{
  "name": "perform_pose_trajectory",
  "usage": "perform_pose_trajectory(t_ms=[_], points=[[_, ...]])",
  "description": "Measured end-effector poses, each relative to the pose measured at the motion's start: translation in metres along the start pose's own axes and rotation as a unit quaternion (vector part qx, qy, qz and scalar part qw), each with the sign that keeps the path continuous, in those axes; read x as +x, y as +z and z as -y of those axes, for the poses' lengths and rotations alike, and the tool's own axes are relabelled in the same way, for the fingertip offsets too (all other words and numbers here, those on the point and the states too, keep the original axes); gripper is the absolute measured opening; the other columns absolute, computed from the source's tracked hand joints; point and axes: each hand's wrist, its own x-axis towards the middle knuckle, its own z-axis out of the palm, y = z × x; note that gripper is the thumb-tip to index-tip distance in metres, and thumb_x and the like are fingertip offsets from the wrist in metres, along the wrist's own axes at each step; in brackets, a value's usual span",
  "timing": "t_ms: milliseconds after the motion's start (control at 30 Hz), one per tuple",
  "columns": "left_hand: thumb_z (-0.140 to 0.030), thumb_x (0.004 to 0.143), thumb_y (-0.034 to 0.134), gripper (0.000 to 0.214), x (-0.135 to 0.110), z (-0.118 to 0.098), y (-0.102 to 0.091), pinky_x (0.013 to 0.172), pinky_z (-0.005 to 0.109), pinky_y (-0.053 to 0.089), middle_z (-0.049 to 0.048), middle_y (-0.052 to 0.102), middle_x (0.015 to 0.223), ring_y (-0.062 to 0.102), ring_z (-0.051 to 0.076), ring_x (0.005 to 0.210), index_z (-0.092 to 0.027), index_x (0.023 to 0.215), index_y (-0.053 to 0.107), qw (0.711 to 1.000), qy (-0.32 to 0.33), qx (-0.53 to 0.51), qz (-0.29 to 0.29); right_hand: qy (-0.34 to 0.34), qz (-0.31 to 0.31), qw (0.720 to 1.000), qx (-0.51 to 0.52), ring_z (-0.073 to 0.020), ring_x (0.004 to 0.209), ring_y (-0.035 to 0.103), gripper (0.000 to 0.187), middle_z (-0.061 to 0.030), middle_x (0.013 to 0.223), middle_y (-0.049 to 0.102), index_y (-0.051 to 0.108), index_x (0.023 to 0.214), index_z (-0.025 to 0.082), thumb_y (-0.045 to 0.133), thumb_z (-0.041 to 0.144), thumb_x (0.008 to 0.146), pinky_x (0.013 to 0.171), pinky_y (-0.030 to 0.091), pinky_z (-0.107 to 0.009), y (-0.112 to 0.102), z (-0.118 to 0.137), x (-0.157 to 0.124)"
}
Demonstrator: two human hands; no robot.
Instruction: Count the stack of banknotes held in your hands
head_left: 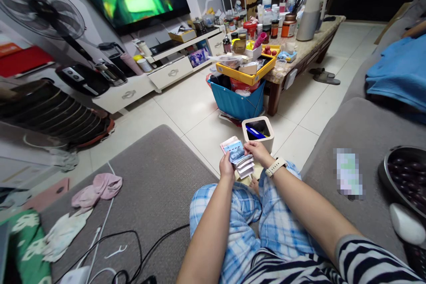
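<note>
A folded stack of banknotes (pixel 237 152) is held in front of my knees, with a blue note on top and a pinkish one behind it. The lower ends of the notes fan out in layers. My left hand (pixel 226 167) is closed around the stack's left side, thumb on the blue note. At the right edge, the fingers of my right hand (pixel 257 151) pinch the notes; exactly how many they grip is hidden. Just beyond my right hand stands a small cream waste bin (pixel 272 136) with a blue item inside.
Past the bin, a blue basket (pixel 233 101) full of goods stands against a cluttered coffee table (pixel 319 35). The grey sofa (pixel 159 173) holds cables (pixel 140 235) and a pink cloth (pixel 98 190) on my left. On my right lies a pot of dark round fruit (pixel 408 179).
</note>
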Motion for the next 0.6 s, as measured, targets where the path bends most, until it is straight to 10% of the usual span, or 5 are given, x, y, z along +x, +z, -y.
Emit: perform_pose_trajectory(t_ms=[600], points=[[-0.023, 0.063, 0.074, 0.025, -0.0055, -0.0023, 0.0012, 0.074, 0.031, 0.050, 0.0072, 0.071, 0.081, 0.066, 0.018, 0.071, -0.012, 0.084, 0.068, 1.000, 0.004, 0.017, 0.026, -0.006, -0.035, 0.999, -0.008, -0.0141, 0.065, 0.050, 0.027, 0.0013, 0.068, 0.055, 0.055, 0.070, 0.018, 0.071, 0.039, 0.064, 0.065, 0.039, -0.029, 0.0003, -0.0011, -0.0014]])
